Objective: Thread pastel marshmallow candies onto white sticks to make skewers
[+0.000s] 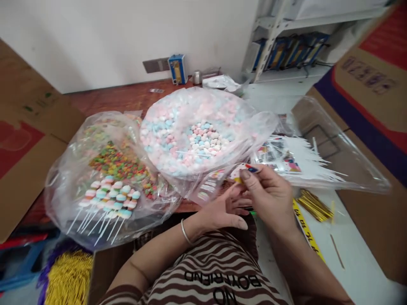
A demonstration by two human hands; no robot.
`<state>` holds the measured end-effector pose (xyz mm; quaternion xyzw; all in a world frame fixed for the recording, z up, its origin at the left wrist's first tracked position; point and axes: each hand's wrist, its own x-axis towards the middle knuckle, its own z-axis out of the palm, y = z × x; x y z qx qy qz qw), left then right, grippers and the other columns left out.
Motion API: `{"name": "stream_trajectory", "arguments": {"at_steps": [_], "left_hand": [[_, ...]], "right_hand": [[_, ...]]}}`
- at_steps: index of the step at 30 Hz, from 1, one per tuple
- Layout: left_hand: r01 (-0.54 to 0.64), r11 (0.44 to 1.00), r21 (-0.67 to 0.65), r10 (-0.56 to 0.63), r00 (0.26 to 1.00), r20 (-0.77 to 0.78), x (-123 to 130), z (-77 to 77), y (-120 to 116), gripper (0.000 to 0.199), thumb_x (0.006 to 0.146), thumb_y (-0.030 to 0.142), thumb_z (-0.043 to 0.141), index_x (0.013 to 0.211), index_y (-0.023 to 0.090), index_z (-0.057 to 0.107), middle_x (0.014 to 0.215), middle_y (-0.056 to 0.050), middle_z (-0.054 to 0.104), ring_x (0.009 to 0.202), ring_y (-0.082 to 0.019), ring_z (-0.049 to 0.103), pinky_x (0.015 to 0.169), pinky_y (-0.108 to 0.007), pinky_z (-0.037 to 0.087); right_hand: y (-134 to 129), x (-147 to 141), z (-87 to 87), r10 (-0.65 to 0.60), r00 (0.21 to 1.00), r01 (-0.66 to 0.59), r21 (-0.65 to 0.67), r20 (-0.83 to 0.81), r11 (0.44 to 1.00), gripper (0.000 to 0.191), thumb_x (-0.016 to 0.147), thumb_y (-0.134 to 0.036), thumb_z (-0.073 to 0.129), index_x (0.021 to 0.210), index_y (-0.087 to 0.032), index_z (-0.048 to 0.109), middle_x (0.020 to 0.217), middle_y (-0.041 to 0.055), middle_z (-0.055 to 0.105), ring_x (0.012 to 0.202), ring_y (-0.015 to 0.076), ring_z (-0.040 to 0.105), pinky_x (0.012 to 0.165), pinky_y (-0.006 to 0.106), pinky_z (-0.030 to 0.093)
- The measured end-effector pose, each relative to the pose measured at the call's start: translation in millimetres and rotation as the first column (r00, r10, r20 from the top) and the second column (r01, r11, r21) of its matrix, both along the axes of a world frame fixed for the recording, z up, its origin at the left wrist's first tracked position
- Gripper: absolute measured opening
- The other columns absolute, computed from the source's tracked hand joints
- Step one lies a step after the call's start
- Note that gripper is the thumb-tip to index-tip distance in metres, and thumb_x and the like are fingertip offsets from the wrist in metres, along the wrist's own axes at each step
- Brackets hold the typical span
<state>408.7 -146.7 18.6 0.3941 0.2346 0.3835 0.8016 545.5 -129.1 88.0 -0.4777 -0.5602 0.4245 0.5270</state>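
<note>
Head view, what I see: both hands meet at centre frame, just below the big bags. Right hand pinches a small clear printed packet between thumb and fingertips, at its upper edge. Left hand sits just under it, palm turned up, fingers loosely spread, fingertips touching the packet's lower end; I can't tell if it grips. A thin silver bangle is on the left wrist.

Packet sits centre frame, right in front of the large clear plastic bag of pink, blue and white round candies. Left of that, touching it, is a second clear plastic bag with multicoloured small candies. On its near side lies a row of pastel candy skewers on white sticks.

Right of the hands: a stack of clear printed sleeves on the white tabletop, and a bundle of gold twist ties just below it. Lower left corner: a pile of yellow strands. Brown cardboard boxes flank both edges. Upper centre, against the wall: a small blue box.
</note>
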Motion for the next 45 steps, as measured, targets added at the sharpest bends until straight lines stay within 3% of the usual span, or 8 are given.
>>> {"name": "stream_trajectory", "arguments": {"at_steps": [3,8,11,20,22,27,34,45], "left_hand": [[-0.33,0.94,-0.09,0.338,0.936,0.098,-14.6,8.8,-0.7,0.098,0.05,0.05,0.098,0.138,0.026,0.06,0.129,-0.013,0.068,0.126,-0.03,0.062,0.103,-0.041,0.051],[-0.778,0.611,-0.146,0.782,0.622,-0.044,-63.5,20.2,-13.8,0.05,0.065,0.045,0.092,0.105,0.019,0.077,0.098,-0.007,0.076,0.098,-0.02,0.071,0.097,-0.034,0.053],[-0.888,0.434,-0.153,0.879,0.454,-0.143,-85.7,9.6,-22.3,0.034,0.061,0.037,0.094,0.08,0.015,0.078,0.081,-0.003,0.075,0.078,-0.014,0.068,0.085,-0.028,0.055],[-0.961,0.179,-0.211,0.948,0.226,-0.226,-122.5,-13.3,-34.7,0.053,0.048,0.041,0.099,0.081,0.015,0.066,0.073,0.003,0.068,0.064,-0.009,0.06,0.064,-0.022,0.051],[-0.962,0.163,-0.22,0.954,0.21,-0.212,-128.2,-13.3,-36.7,0.054,0.052,0.045,0.097,0.083,0.016,0.064,0.074,0.004,0.066,0.064,-0.008,0.059,0.06,-0.02,0.048],[-0.916,0.299,-0.267,0.912,0.357,-0.202,-145.5,-13.7,-42.4,0.044,0.061,0.038,0.094,0.08,0.014,0.061,0.069,0.004,0.061,0.056,-0.006,0.053,0.05,-0.018,0.041],[-0.918,0.205,-0.341,0.95,0.271,-0.157,-160.9,-20.8,-41.2,0.051,0.054,0.034,0.098,0.073,0.015,0.055,0.058,0.009,0.05,0.048,-0.002,0.042,0.046,-0.015,0.034],[-0.804,0.078,-0.589,0.975,0.185,-0.123,-176.2,-21.8,-44.4,0.041,0.077,0.029,0.087,0.069,0.016,0.049,0.053,0.01,0.04,0.043,-0.002,0.034,0.042,-0.014,0.028]], "right_hand": [[-2.5,-33.4,-17.2,0.096,0.995,-0.096,-0.012,0.011,0.995,0.021,0.096,-0.042,0.065,0.094,-0.021,0.069,0.07,-0.0012,0.069,0.056,0.0131,0.063,0.055,0.025,0.053],[6.0,-67.9,-41.9,0.3,0.948,-0.299,-0.019,0.11,0.954,0.02,0.094,-0.038,0.064,0.092,-0.019,0.071,0.076,0.0006,0.069,0.065,0.0139,0.061,0.061,0.025,0.05],[6.7,-91.2,-54.0,0.428,0.901,-0.423,-0.08,0.068,0.903,0.02,0.091,-0.039,0.067,0.092,-0.019,0.069,0.079,0.0013,0.069,0.069,0.0152,0.061,0.064,0.026,0.049],[2.4,-146.7,-76.9,0.482,0.851,-0.474,-0.089,0.207,0.876,0.041,0.094,-0.042,0.057,0.062,-0.02,0.047,0.059,-0.0047,0.04,0.058,0.0109,0.037,0.054,0.025,0.03],[4.3,-152.4,-78.9,0.495,0.838,-0.492,-0.076,0.228,0.867,0.045,0.096,-0.044,0.055,0.059,-0.02,0.044,0.058,-0.0047,0.036,0.058,0.0106,0.035,0.055,0.025,0.027],[12.7,-158.4,-81.4,0.561,0.79,-0.549,-0.122,0.247,0.827,0.044,0.095,-0.046,0.055,0.061,-0.019,0.05,0.059,-0.0042,0.038,0.058,0.0109,0.037,0.056,0.025,0.028],[8.4,-172.0,-74.8,0.638,0.749,-0.613,-0.178,0.181,0.77,0.033,0.09,-0.044,0.065,0.069,-0.02,0.054,0.063,-0.004,0.047,0.06,0.0113,0.041,0.055,0.024,0.033],[-3.5,-184.4,-60.0,0.685,0.725,-0.662,-0.206,0.069,0.721,0.033,0.091,-0.048,0.069,0.109,-0.02,0.066,0.081,0.0014,0.067,0.063,0.0134,0.055,0.056,0.025,0.045]]}}
